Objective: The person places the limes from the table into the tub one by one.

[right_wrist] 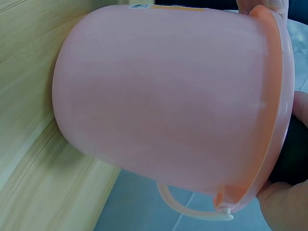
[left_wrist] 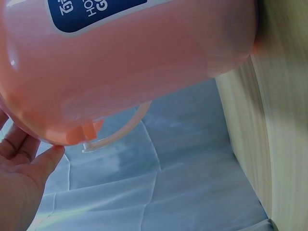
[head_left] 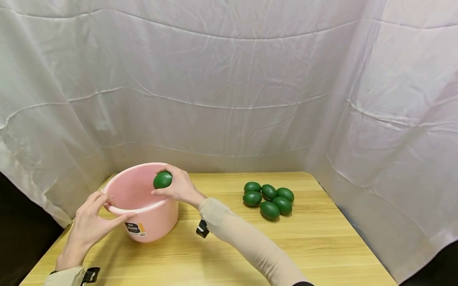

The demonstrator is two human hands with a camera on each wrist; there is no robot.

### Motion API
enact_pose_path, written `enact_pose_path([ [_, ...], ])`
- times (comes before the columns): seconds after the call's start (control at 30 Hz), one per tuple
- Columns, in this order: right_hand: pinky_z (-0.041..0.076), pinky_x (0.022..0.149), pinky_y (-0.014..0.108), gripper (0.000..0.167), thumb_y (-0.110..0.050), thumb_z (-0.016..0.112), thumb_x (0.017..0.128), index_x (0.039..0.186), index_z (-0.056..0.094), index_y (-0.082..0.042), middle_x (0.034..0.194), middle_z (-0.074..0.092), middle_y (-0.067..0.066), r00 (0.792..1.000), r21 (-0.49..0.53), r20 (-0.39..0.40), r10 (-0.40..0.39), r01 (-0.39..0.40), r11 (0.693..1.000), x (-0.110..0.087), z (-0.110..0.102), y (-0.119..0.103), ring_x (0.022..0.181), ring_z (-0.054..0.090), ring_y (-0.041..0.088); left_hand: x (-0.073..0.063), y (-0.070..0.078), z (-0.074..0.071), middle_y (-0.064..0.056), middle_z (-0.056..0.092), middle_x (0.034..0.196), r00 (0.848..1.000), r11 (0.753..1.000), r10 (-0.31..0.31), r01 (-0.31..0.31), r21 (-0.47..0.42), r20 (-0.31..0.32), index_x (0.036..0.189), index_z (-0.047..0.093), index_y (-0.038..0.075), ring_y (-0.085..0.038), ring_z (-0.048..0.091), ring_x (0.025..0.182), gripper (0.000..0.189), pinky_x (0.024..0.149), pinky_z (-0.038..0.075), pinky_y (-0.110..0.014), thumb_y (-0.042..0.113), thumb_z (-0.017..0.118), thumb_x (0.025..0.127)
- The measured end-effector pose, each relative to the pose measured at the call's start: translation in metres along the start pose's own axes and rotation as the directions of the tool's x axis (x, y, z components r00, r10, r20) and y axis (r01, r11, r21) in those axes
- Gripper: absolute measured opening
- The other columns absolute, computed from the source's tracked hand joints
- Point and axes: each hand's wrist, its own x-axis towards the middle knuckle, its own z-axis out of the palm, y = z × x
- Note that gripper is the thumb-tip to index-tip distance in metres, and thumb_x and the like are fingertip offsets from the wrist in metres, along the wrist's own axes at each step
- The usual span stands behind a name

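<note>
A pink bucket (head_left: 161, 220) stands on the left part of the table. My left hand (head_left: 90, 220) grips its near-left rim, with the thumb on the outside and the fingers over the edge. Over the right side of the bucket's mouth, my right hand (head_left: 181, 186) holds a dark green avocado (head_left: 162, 180) between thumb and fingers. In the right wrist view that avocado (right_wrist: 290, 154) shows as a dark shape just past the rim. The bucket's floor is hidden in every view.
Several loose avocados (head_left: 270, 210) lie in a cluster right of the bucket on the wooden table (head_left: 229, 254). White curtains (head_left: 229, 79) hang behind and at both sides. A pale handle (left_wrist: 122, 131) hangs from the bucket's side.
</note>
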Motion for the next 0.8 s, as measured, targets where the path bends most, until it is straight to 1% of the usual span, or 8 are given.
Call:
enact_pose_path([
  [0.13, 0.048, 0.077, 0.014, 0.056, -0.025, 0.089, 0.070, 0.119, 0.063, -0.018, 0.112, 0.066, -0.005, 1.000, -0.002, -0.004, -0.006, 0.006, 1.000, 0.0006, 0.0005, -0.0004, 0.091, 0.059, 0.003, 0.0002, -0.0005, 0.0000, 0.009, 0.048, 0.085, 1.000, 1.000, -0.002, 0.002, 0.000, 0.001, 0.079, 0.056, 0.015, 0.002, 0.041, 0.080, 0.056, 0.069, 0.034, -0.018, 0.021, 0.099, 0.043],
  [0.27, 0.047, 0.081, 0.015, 0.056, -0.025, 0.089, 0.071, 0.120, 0.063, -0.019, 0.116, 0.065, -0.003, 1.000, 0.003, -0.015, 0.005, -0.005, 1.000, 0.0008, 0.0013, -0.0009, 0.097, 0.059, 0.005, 0.0000, -0.0012, 0.0002, 0.009, 0.048, 0.085, 1.000, 1.000, -0.003, 0.003, 0.001, 0.000, 0.078, 0.056, 0.015, 0.002, 0.041, 0.080, 0.056, 0.069, 0.034, -0.019, 0.021, 0.099, 0.043],
  [0.37, 0.048, 0.088, 0.017, 0.054, -0.022, 0.088, 0.073, 0.121, 0.063, -0.017, 0.120, 0.065, 0.001, 1.000, 0.077, -0.014, 0.027, -0.026, 0.997, 0.0004, 0.0016, -0.0011, 0.106, 0.062, 0.008, 0.0000, -0.0015, 0.0006, 0.009, 0.048, 0.085, 1.000, 1.000, -0.001, 0.001, -0.002, 0.000, 0.079, 0.057, 0.015, 0.004, 0.041, 0.082, 0.056, 0.070, 0.034, -0.020, 0.020, 0.099, 0.042],
  [0.5, 0.049, 0.095, 0.020, 0.049, -0.016, 0.086, 0.075, 0.119, 0.064, -0.012, 0.124, 0.066, 0.008, 0.999, 0.190, -0.014, 0.039, -0.035, 0.981, 0.0008, 0.0008, -0.0014, 0.112, 0.065, 0.015, 0.0004, -0.0012, 0.0009, 0.009, 0.049, 0.085, 1.000, 1.000, 0.001, -0.001, -0.007, 0.000, 0.079, 0.057, 0.015, 0.007, 0.040, 0.083, 0.056, 0.070, 0.034, -0.021, 0.019, 0.099, 0.042],
  [0.6, 0.049, 0.095, 0.019, 0.044, -0.014, 0.084, 0.077, 0.117, 0.065, -0.011, 0.121, 0.067, 0.008, 0.999, 0.215, -0.016, 0.033, -0.029, 0.976, 0.0009, -0.0005, -0.0027, 0.111, 0.066, 0.015, 0.0005, -0.0009, 0.0010, 0.008, 0.049, 0.085, 1.000, 1.000, 0.002, -0.002, -0.004, -0.001, 0.079, 0.056, 0.015, 0.005, 0.040, 0.082, 0.057, 0.070, 0.034, -0.020, 0.019, 0.099, 0.042],
  [0.73, 0.050, 0.093, 0.019, 0.041, -0.013, 0.083, 0.078, 0.115, 0.066, -0.012, 0.116, 0.069, 0.004, 0.999, 0.237, -0.015, 0.040, -0.035, 0.971, 0.0003, -0.0012, -0.0033, 0.105, 0.066, 0.008, 0.0003, -0.0006, 0.0003, 0.008, 0.048, 0.085, 1.000, 1.000, 0.004, -0.004, 0.002, -0.001, 0.079, 0.056, 0.014, 0.003, 0.040, 0.080, 0.057, 0.070, 0.034, -0.020, 0.019, 0.099, 0.042],
  [0.8, 0.050, 0.093, 0.020, 0.039, -0.013, 0.082, 0.079, 0.115, 0.067, -0.012, 0.116, 0.069, 0.005, 0.999, 0.257, -0.018, 0.045, -0.039, 0.966, -0.0005, -0.0014, -0.0030, 0.102, 0.065, 0.005, 0.0002, -0.0002, -0.0004, 0.008, 0.048, 0.084, 1.000, 1.000, 0.004, -0.004, 0.002, -0.003, 0.079, 0.056, 0.014, 0.004, 0.040, 0.079, 0.057, 0.069, 0.034, -0.020, 0.019, 0.099, 0.041],
])
